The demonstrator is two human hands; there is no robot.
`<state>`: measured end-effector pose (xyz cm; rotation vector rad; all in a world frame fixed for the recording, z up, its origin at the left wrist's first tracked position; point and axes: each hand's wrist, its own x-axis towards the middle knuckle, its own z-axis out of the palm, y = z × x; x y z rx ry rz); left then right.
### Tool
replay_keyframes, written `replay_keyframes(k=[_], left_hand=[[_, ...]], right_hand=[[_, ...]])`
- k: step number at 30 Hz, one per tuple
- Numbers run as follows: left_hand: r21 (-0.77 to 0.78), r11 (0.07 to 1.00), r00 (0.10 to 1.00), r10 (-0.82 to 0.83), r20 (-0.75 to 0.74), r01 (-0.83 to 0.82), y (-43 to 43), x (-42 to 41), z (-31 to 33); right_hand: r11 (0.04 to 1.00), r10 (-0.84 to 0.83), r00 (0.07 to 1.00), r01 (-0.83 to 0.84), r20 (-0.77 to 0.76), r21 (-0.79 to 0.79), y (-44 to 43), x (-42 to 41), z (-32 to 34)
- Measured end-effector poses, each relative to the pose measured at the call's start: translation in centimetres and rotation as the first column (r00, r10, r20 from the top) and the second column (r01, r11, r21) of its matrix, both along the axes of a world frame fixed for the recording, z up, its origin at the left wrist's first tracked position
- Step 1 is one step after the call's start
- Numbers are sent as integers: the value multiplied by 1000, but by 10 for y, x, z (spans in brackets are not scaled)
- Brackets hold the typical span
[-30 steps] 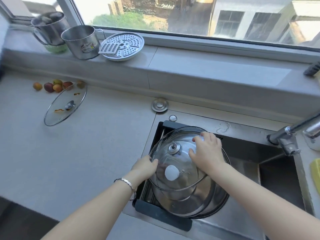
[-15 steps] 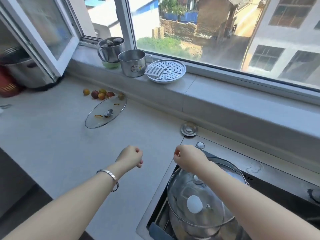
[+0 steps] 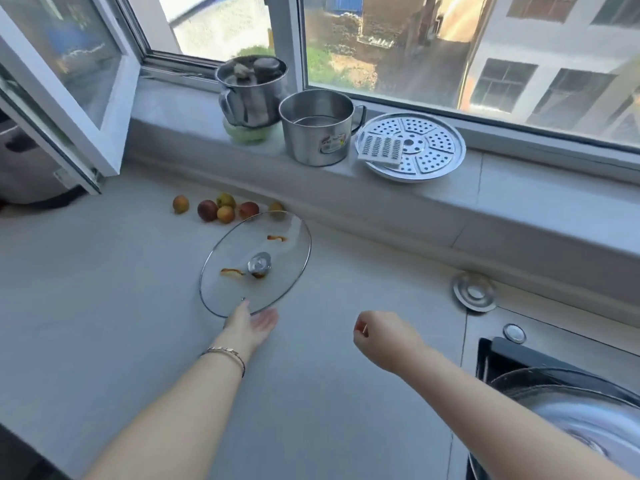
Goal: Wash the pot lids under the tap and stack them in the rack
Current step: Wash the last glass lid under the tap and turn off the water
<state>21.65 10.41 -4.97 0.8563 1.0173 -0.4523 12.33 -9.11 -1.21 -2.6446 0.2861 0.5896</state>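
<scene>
We are leaving the lid in the sink (image 3: 568,378) and turning left along the worktop (image 3: 104,306). Our left hand (image 3: 251,323) is reaching out, its fingers now straightening against the stained glass lid's (image 3: 256,261) near rim, and our right hand (image 3: 381,337) is following, curled.

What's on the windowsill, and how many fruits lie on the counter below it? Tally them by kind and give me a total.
Fruits: 6
Pots: 2
Steamer tray: 1
Grater: 1
Green thing under the left pot: 1
Total: 11
</scene>
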Motion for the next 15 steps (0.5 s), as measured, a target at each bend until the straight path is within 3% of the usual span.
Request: replay_keyframes(k=[6, 12, 15], left_hand=[[-132, 962, 951, 258, 172, -238, -4, 13, -20], [-47, 999, 967, -6, 254, 19, -17, -28, -4], [-50, 977, 933, -181, 312, 207, -38, -53, 23]], right_hand=[[998, -53, 997, 52, -47, -26, -1, 1, -7], [991, -132, 990, 130, -43, -45, -35, -27, 7], [961, -275, 961, 275, 6, 21, -66, -53, 18]])
